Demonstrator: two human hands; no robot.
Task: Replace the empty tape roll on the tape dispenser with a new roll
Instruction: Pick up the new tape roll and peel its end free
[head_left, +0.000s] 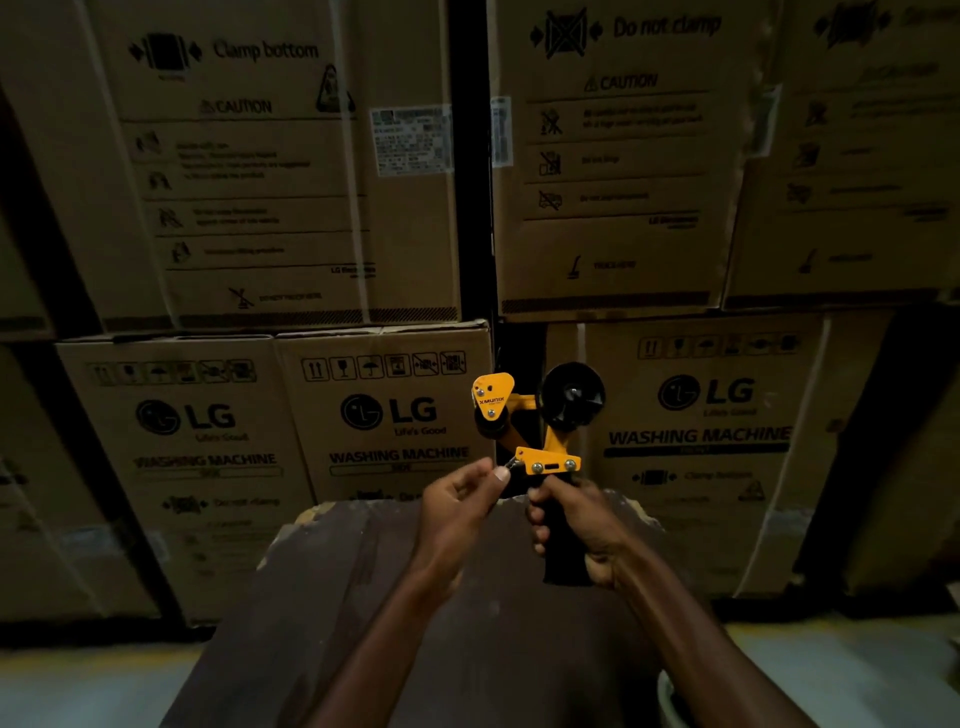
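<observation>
Stacked LG washing machine cartons (395, 415) fill the far side; a dark worn desk (363, 571) stands near, on pale floor (857, 675).

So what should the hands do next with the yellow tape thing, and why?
Probably fetch a new roll and push it onto the black hub. The hub looks bare, with no tape on it. The right hand grips the tape dispenser by its handle, and the left hand only pinches a small part at its front, so that hand could let go and fetch one. No new roll shows here.
</observation>
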